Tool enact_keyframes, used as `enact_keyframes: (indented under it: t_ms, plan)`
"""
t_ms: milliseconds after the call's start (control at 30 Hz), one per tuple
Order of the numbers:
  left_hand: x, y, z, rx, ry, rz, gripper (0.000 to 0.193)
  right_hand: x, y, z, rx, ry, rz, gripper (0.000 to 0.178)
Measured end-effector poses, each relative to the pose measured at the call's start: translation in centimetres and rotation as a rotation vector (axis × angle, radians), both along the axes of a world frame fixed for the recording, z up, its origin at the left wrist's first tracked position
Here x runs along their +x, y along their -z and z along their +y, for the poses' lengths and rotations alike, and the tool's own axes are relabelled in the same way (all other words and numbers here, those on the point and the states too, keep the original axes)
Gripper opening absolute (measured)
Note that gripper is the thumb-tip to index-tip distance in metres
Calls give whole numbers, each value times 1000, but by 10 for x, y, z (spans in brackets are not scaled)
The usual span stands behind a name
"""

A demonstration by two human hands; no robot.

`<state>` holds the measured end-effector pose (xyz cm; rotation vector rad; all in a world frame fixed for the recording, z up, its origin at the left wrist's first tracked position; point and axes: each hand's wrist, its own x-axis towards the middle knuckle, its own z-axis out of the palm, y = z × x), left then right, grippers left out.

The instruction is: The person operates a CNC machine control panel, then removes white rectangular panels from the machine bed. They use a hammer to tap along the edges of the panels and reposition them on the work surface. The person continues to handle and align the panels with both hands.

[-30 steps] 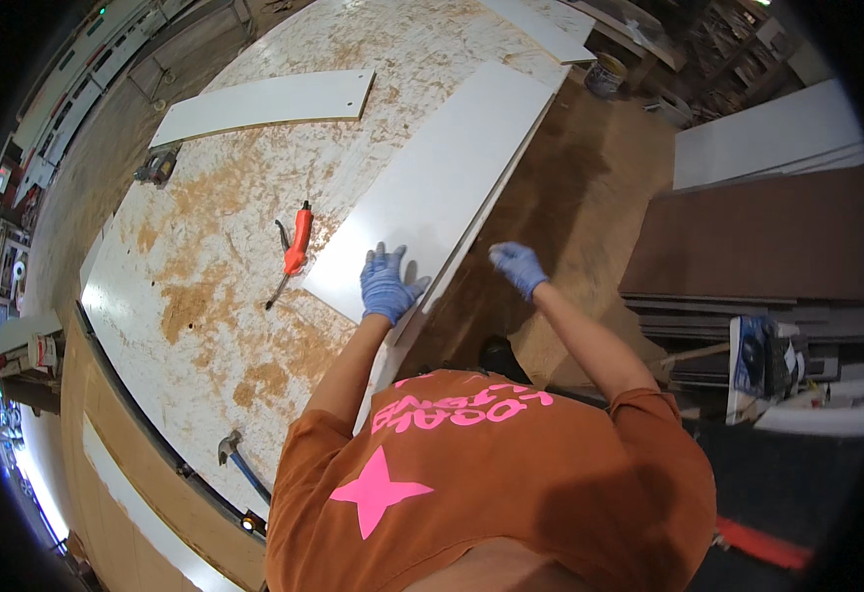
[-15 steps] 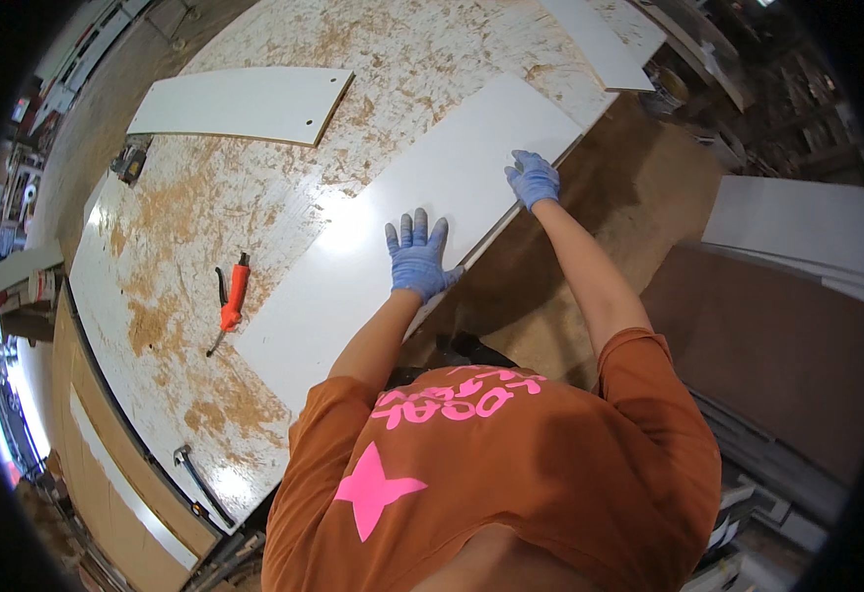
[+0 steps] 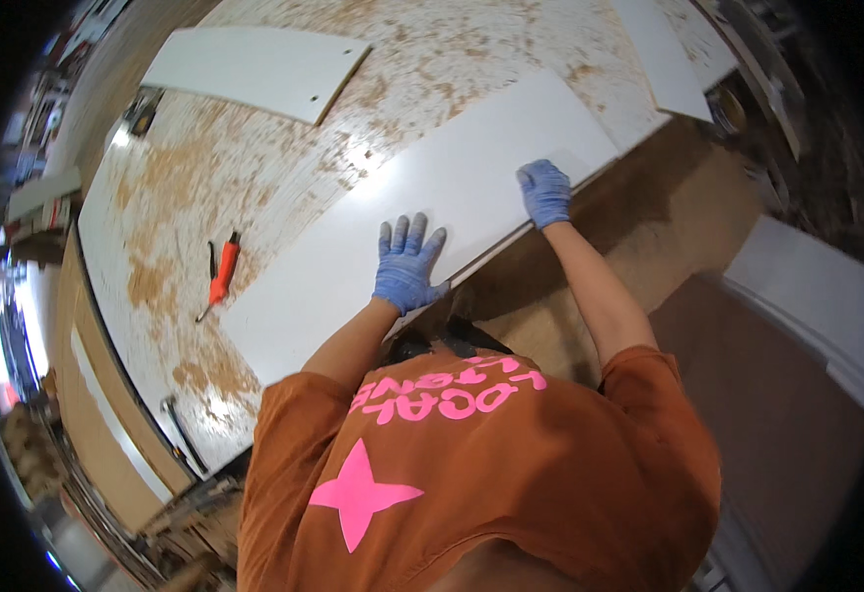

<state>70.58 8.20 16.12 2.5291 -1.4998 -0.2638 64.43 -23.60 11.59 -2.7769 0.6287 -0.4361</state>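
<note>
A long white panel (image 3: 452, 158) lies slantwise on the worn worktable, its near long edge toward me. My left hand (image 3: 408, 264), in a blue-grey glove, rests flat on the panel with its fingers spread and its thumb by the near edge. Farther along that edge, my gloved right hand (image 3: 547, 194) is closed on top of the panel, fingers curled under. Whether anything is inside that fist is hidden. To the left of the panel lies a red-handled air blow gun (image 3: 223, 268), apart from both hands.
Sawdust and scuffs cover the worktable (image 3: 156, 247). Another white panel with holes (image 3: 254, 69) lies at the far left, beside a dark small tool (image 3: 142, 111). A hammer (image 3: 183, 434) is by the left edge. More boards (image 3: 797, 271) lean at right.
The view has turned and shifted a little. My right hand's fingers have curled in more tightly, and that hand sits slightly farther from the panel's far corner. My left hand stays spread flat.
</note>
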Motion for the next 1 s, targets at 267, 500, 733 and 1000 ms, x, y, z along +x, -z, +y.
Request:
enact_keyframes:
  t_ms: [267, 500, 733, 1000]
  plan:
    - [3, 3, 11, -34, 10, 15, 93, 21, -28, 1, 306, 162, 201, 25]
    - [2, 0, 14, -59, 13, -3, 91, -2, 10, 2, 36, -6, -67, 17]
    - [0, 9, 19, -71, -5, 9, 89, 16, -21, 12, 162, 159, 116, 20]
    - [2, 8, 12, -94, -15, 11, 88, 15, 12, -4, 191, 43, -4, 19]
